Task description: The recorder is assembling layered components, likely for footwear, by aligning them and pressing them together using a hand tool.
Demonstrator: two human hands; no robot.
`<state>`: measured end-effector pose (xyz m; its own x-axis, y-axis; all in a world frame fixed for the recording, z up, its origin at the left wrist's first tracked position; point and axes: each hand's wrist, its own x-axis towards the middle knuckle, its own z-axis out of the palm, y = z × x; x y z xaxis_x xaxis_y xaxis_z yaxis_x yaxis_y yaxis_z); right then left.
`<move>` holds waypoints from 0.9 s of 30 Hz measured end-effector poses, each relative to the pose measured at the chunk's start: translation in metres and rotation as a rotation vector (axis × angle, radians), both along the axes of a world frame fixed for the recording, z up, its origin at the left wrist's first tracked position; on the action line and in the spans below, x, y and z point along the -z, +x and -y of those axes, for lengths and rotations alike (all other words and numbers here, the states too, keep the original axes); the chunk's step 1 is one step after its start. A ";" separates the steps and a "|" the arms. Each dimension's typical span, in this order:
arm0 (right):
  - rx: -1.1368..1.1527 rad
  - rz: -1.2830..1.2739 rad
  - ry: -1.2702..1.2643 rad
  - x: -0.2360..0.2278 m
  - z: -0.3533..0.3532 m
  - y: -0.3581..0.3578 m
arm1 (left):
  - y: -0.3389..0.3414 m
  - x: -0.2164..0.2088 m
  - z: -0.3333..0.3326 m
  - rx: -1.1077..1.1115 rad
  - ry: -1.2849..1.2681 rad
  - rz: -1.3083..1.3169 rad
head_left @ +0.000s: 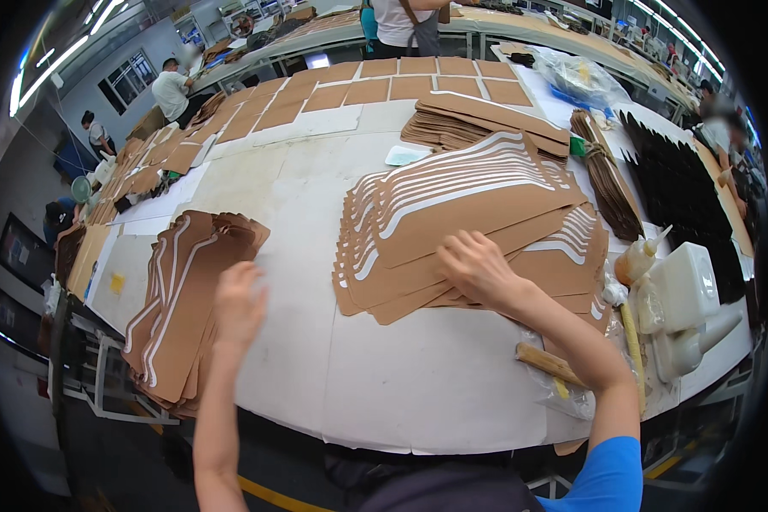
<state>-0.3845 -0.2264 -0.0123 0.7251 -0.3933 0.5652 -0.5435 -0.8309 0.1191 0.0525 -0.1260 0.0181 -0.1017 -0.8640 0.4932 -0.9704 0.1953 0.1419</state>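
Observation:
A fanned pile of flat brown panels [456, 200], their edges banded in white, spreads over the middle right of the white table. My right hand [478, 269] rests on the near part of this pile. Its fingers are bent together at the panels' edges, and whether they pinch one is hidden. To the left, my left hand [241, 303] hovers at the right side of a second stack of brown panels [183, 307], also with white bands. Motion smears its fingers. The second stack lies at the table's left front edge and partly overhangs it.
Behind the fan lies a thick brown stack [486, 119], with a tied bundle [606, 179] to its right. Black pieces [683, 196], a white jug [685, 286], a glue bottle [636, 260] and a wooden stick [550, 364] line the right side. Rows of brown pieces [363, 92] cover the far edge.

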 end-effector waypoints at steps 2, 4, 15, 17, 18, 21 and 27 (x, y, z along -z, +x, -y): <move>0.064 -0.152 -0.112 0.014 0.022 0.025 | -0.067 0.025 0.019 0.148 0.032 -0.056; 0.132 -0.313 -0.218 0.026 0.034 0.037 | -0.119 0.040 0.030 0.293 0.064 -0.076; 0.249 -0.358 -0.265 0.052 0.019 0.046 | -0.203 0.077 0.053 0.466 -0.134 -0.240; 0.318 -0.469 -0.399 0.049 0.010 0.060 | -0.201 0.083 0.046 0.449 -0.109 -0.227; 0.345 -0.552 -0.455 0.046 0.006 0.065 | -0.201 0.084 0.042 0.454 -0.125 -0.219; 0.279 -0.539 -0.354 0.038 0.009 0.063 | -0.205 0.087 0.035 0.455 -0.071 -0.177; 0.171 0.371 0.148 0.033 0.045 0.049 | -0.211 0.078 0.074 0.342 -0.182 -0.053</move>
<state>-0.3359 -0.2712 -0.0451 0.4010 -0.5867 0.7036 -0.6581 -0.7187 -0.2242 -0.1584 -0.1999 -0.0594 -0.3387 -0.6827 0.6474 -0.8373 0.5326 0.1236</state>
